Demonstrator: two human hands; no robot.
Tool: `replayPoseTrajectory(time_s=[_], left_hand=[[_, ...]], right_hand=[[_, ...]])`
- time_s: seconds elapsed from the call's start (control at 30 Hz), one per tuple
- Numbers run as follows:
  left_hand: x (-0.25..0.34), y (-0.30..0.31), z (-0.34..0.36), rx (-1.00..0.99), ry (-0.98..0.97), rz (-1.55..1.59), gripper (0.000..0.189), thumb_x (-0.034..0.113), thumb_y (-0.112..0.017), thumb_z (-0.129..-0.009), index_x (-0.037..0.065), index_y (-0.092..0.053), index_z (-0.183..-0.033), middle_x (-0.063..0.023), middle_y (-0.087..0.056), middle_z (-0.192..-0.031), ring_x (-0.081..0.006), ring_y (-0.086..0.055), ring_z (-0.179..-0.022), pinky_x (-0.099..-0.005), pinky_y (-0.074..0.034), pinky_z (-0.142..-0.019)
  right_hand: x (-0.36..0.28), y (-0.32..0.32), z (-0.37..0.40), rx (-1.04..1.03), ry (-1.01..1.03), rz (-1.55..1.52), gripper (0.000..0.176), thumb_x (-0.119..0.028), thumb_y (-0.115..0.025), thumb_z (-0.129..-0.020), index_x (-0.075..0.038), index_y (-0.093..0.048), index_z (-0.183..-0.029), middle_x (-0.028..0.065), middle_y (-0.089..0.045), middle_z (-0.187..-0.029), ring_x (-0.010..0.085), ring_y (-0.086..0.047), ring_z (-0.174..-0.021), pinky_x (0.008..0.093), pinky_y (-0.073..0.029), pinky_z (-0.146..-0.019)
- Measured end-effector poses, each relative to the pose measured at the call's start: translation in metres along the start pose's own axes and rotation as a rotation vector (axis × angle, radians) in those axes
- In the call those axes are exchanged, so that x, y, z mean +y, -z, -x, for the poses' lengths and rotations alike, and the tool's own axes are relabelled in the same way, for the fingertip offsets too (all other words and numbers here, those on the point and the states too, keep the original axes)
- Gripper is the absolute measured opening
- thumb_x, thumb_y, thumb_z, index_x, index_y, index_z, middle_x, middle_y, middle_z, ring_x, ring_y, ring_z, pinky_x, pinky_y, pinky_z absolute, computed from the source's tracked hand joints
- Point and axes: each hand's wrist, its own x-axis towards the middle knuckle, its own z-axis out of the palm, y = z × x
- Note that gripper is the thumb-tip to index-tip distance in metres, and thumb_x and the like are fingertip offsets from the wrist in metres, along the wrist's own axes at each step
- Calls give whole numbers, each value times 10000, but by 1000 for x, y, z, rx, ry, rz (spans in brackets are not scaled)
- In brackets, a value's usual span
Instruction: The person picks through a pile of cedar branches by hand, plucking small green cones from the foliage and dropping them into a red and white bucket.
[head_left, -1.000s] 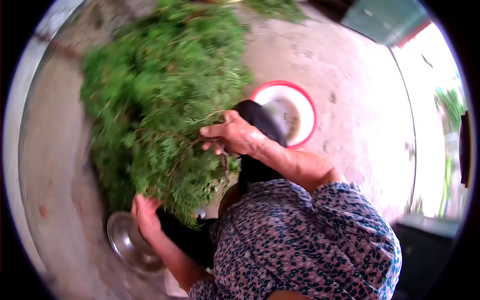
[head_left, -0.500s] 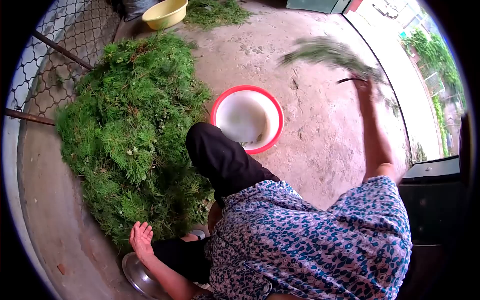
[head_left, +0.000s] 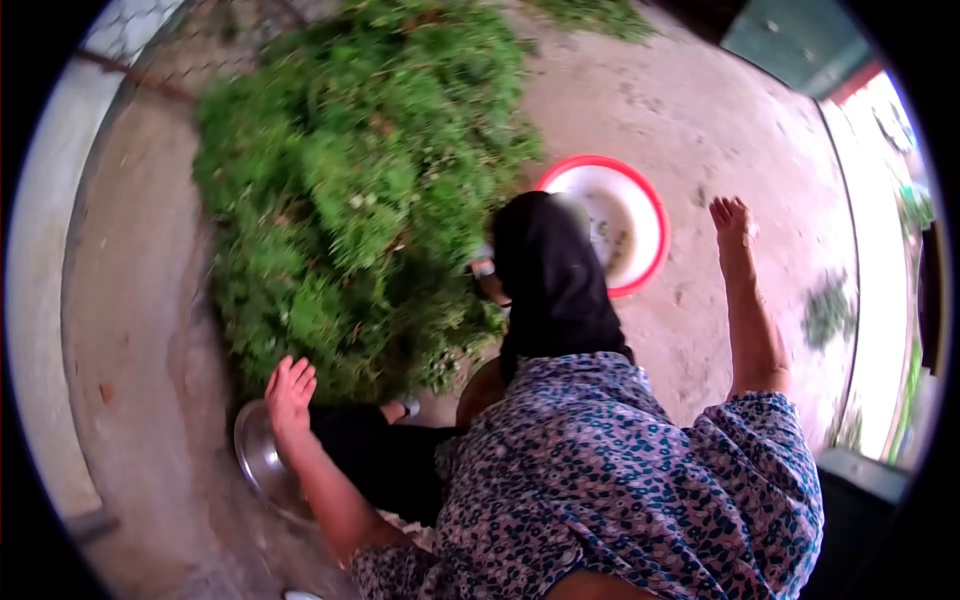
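My left hand [head_left: 290, 394] hovers palm up beside the near edge of a large heap of green conifer branches [head_left: 360, 180], its fingers stretched and holding nothing. Below that hand a shiny metal bowl [head_left: 258, 455] lies on the floor, partly covered by my forearm. Out to the right, my right hand [head_left: 735, 221] is raised over the floor with fingers apart and nothing visible in it. A green sprig [head_left: 829, 310] lies on the floor beyond my right forearm. In front of my knee stands a white basin with a red rim [head_left: 659, 222], with small dark bits inside.
More cut greenery [head_left: 598, 17] lies on the floor at the top. A wire mesh fence [head_left: 225, 45] runs along the upper left. A green box-like object [head_left: 795, 45] stands at the upper right, near the doorway's bright edge.
My right hand has let go of the leafy branch it was swinging and come lower. My left hand stays open. The view has turned, shifting the heap and basin rightward.
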Motion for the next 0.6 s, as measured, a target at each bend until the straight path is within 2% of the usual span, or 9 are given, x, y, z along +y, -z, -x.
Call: replayPoseTrajectory(time_s=[0.03,0.17,0.2,0.27,0.3,0.37,0.43,0.5,0.6], left_hand=[[-3,1,-3,29,-1,31,409,291,-588,-840,59,-501,-1166,-152,-586,-1079,-219,-596,-883,-310,-492,-723],[-3,-11,9,129,-33,196,341,257,-615,-824,44,-544,-1081,-153,-614,-1006,-212,-619,-808,-299,-511,-671],[2,-18,14,127,-31,208,342,257,-610,-828,39,-542,-1082,-155,-614,-1004,-214,-619,-806,-299,-512,-667],[5,-25,19,116,-32,229,350,259,-603,-835,26,-534,-1088,-159,-615,-994,-221,-621,-801,-297,-513,-655],[9,-29,22,115,-32,217,341,253,-596,-841,24,-536,-1087,-156,-618,-981,-216,-623,-793,-296,-513,-651],[13,-35,26,133,-6,177,320,249,-587,-849,29,-546,-1078,-145,-624,-966,-208,-626,-784,-292,-512,-647],[16,-40,29,141,-6,160,300,247,-579,-854,36,-557,-1066,-134,-629,-956,-199,-626,-780,-287,-509,-647],[19,-43,32,137,-15,114,291,251,-574,-859,45,-561,-1063,-125,-631,-953,-194,-626,-780,-285,-507,-646],[22,-47,38,138,-26,113,288,251,-562,-868,46,-560,-1069,-123,-630,-950,-183,-626,-774,-272,-504,-644]], right_hand=[[10,-43,15,-88,-31,57,397,9,-435,-823,37,-388,-1217,229,-535,-1039,354,-566,-927,436,-512,-802],[37,-180,97,-667,-155,-37,305,-8,-508,-815,54,-463,-1110,185,-569,-928,313,-589,-823,431,-506,-787],[53,-202,122,-827,-242,-144,233,-21,-523,-813,45,-507,-1036,153,-583,-856,276,-596,-773,392,-514,-724],[98,-246,175,-1097,-127,138,125,-49,-553,-812,1,-559,-927,90,-583,-734,201,-581,-650,309,-491,-601],[110,-262,206,-960,-513,113,110,-57,-548,-825,-3,-561,-921,88,-580,-733,204,-575,-618,321,-498,-573],[129,-279,264,-945,-523,353,141,-84,-561,-830,12,-566,-934,90,-579,-718,197,-574,-595,321,-500,-541],[183,-295,271,-1099,-305,608,295,-160,-595,-808,12,-568,-1047,102,-623,-796,201,-594,-616,315,-494,-549],[219,-312,284,-1205,307,876,312,-215,-619,-775,-16,-607,-1014,139,-644,-861,249,-623,-711,347,-499,-637],[231,-328,309,-1086,535,1048,290,-231,-630,-734,-44,-641,-955,163,-640,-902,282,-614,-840,363,-486,-740]])
